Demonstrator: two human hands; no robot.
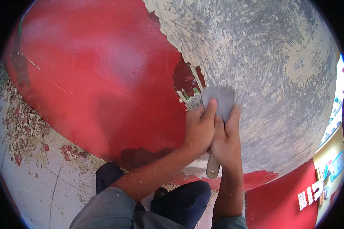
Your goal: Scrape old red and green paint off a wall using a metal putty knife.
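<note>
Both hands grip one paint scraper with a wide grey blade (222, 100) and a pale handle whose end, with a small hole, sticks out below. My left hand (199, 128) is closed, its thumb pressed on the blade. My right hand (226, 147) wraps the handle, a finger stretched along the blade's right side. The blade's upper edge lies against a large surface, at the border between glossy red paint (103, 68) and a scraped grey and cream area (263, 76). Just left of the blade is a torn patch of dark red, with peeling strips and bits of green.
Paint flakes (25, 126) are strewn over the pale tiled floor (46, 183) at the left, along the foot of the red surface. My bent knees (189, 202) are close below it. At lower right stands a red and cream wall (283, 194) with white raised shapes.
</note>
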